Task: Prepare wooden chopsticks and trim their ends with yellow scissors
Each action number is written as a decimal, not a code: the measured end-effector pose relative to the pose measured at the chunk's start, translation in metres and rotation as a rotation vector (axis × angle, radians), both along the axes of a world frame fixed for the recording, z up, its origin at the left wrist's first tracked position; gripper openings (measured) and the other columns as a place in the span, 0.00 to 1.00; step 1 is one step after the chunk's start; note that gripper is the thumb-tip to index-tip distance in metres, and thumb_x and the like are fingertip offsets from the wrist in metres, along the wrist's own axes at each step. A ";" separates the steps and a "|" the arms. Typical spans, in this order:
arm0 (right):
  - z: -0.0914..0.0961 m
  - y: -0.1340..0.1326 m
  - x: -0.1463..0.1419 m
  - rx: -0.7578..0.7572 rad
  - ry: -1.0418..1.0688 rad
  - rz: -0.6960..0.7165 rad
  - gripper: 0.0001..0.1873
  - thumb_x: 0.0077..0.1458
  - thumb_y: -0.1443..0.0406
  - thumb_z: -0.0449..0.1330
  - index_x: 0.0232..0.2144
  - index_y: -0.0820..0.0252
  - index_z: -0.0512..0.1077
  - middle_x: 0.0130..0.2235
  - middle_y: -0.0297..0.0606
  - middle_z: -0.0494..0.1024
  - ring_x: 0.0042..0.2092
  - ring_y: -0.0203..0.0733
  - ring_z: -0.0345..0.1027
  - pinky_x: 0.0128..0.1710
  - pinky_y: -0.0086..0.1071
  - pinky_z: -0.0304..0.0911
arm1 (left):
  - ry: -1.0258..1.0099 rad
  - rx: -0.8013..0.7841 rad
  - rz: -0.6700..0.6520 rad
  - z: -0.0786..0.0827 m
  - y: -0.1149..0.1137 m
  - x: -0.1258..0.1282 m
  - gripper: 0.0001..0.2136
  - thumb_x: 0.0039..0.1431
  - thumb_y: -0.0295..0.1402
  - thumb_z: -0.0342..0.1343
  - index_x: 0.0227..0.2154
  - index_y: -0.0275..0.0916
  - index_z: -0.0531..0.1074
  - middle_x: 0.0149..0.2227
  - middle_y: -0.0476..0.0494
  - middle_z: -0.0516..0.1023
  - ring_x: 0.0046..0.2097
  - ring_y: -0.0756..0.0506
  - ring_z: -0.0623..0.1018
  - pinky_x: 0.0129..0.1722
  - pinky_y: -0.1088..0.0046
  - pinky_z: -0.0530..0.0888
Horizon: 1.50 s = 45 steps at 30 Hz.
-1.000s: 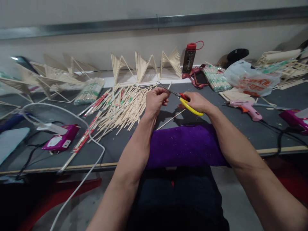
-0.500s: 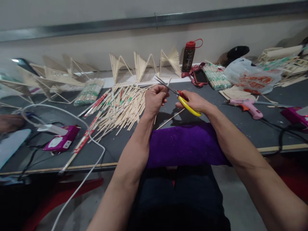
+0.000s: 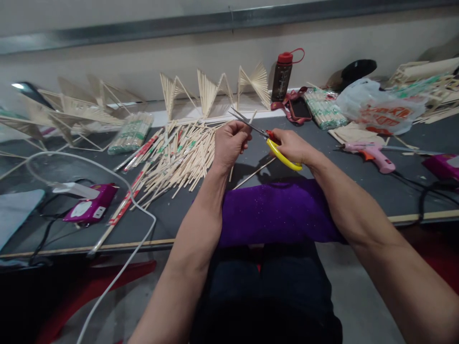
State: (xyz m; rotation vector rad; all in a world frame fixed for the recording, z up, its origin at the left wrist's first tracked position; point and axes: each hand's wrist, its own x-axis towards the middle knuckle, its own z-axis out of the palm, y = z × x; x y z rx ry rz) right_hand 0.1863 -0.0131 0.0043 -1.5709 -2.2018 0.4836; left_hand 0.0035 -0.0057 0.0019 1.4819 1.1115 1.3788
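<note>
1. By my judgement the step in hand is the cutting of one stick. You hold both hands up over the worktop (image 3: 358, 186), a little above the middle of the frame.
2. Your left hand (image 3: 229, 141) is closed into a loose fist. Its fingers (image 3: 241, 128) are curled around a thin stick (image 3: 253, 116), and the upper end of this stick comes out of the fist toward the upper right.
3. Your right hand (image 3: 292, 145) is closed on the yellow handle of the scissors (image 3: 258, 131). The blades point to the upper left and pass just above the left fingers. They seem a little parted at the tips, but I cannot tell it surely.
4. The stick crosses the blades close to the left fingers. I cannot tell whether it sits between the blades or behind them.
5. The next move, I think, calls for a firm hold on the stick and for keeping the fingertips away from the blades, because they are very near.
6. The pile of sticks (image 3: 179, 155) lies left of the hands. One loose stick (image 3: 256, 172) lies under them, near the purple cloth (image 3: 276, 210).
</note>
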 end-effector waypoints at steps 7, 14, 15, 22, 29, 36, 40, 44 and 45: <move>-0.011 0.009 0.000 0.025 -0.040 -0.023 0.06 0.47 0.64 0.57 0.29 0.59 0.65 0.29 0.39 0.71 0.28 0.39 0.58 0.27 0.32 0.48 | 0.021 0.009 -0.021 -0.005 0.007 -0.003 0.04 0.47 0.30 0.58 0.22 0.37 0.69 0.19 0.53 0.70 0.18 0.56 0.66 0.16 0.81 0.62; -0.006 0.003 0.000 -0.002 0.014 0.003 0.19 0.46 0.53 0.61 0.35 0.59 0.66 0.32 0.37 0.70 0.30 0.39 0.60 0.29 0.31 0.49 | 0.004 0.024 -0.011 -0.002 0.005 -0.005 0.06 0.50 0.31 0.57 0.22 0.38 0.68 0.21 0.51 0.72 0.18 0.57 0.64 0.16 0.80 0.59; -0.005 0.002 0.000 -0.005 0.017 0.008 0.20 0.46 0.52 0.61 0.35 0.59 0.65 0.32 0.38 0.71 0.31 0.39 0.60 0.29 0.31 0.49 | 0.010 0.027 -0.019 -0.001 0.005 -0.005 0.07 0.51 0.32 0.57 0.21 0.38 0.68 0.21 0.51 0.72 0.18 0.57 0.64 0.16 0.80 0.58; -0.003 0.000 0.003 -0.036 0.040 0.047 0.22 0.46 0.48 0.59 0.33 0.59 0.64 0.33 0.38 0.71 0.31 0.39 0.60 0.30 0.31 0.49 | 0.026 0.004 -0.060 0.001 0.003 -0.006 0.11 0.52 0.37 0.58 0.19 0.39 0.67 0.19 0.51 0.70 0.17 0.57 0.62 0.15 0.80 0.56; -0.004 -0.002 -0.001 -0.055 0.055 0.034 0.17 0.48 0.52 0.59 0.31 0.59 0.64 0.31 0.37 0.70 0.29 0.38 0.59 0.28 0.31 0.49 | 0.039 -0.011 -0.048 0.003 0.002 -0.006 0.10 0.51 0.37 0.59 0.20 0.39 0.68 0.19 0.51 0.70 0.18 0.57 0.62 0.15 0.80 0.56; 0.001 -0.004 -0.005 -0.023 -0.015 -0.013 0.08 0.47 0.63 0.57 0.31 0.60 0.66 0.31 0.40 0.71 0.30 0.40 0.59 0.29 0.32 0.49 | 0.046 0.001 -0.048 0.002 0.002 -0.007 0.09 0.51 0.34 0.58 0.20 0.39 0.67 0.19 0.51 0.70 0.17 0.57 0.62 0.15 0.80 0.57; -0.006 0.002 -0.004 0.002 -0.029 -0.020 0.07 0.46 0.65 0.57 0.31 0.60 0.67 0.31 0.40 0.72 0.31 0.41 0.60 0.29 0.32 0.49 | 0.055 -0.016 -0.034 0.002 0.001 -0.007 0.06 0.48 0.32 0.58 0.20 0.38 0.67 0.20 0.51 0.71 0.18 0.56 0.64 0.16 0.80 0.59; -0.010 0.005 -0.002 0.008 -0.014 -0.020 0.08 0.46 0.63 0.58 0.31 0.59 0.66 0.31 0.39 0.72 0.30 0.40 0.59 0.28 0.32 0.49 | 0.052 0.001 -0.035 0.000 0.002 -0.007 0.03 0.47 0.29 0.57 0.21 0.38 0.68 0.19 0.52 0.70 0.18 0.56 0.65 0.17 0.79 0.60; -0.010 0.005 -0.002 0.006 -0.004 -0.018 0.09 0.46 0.61 0.59 0.31 0.59 0.66 0.31 0.39 0.71 0.30 0.39 0.59 0.28 0.32 0.49 | 0.048 0.006 -0.033 -0.001 0.003 -0.008 0.03 0.47 0.29 0.57 0.21 0.38 0.68 0.19 0.52 0.70 0.18 0.56 0.64 0.17 0.79 0.60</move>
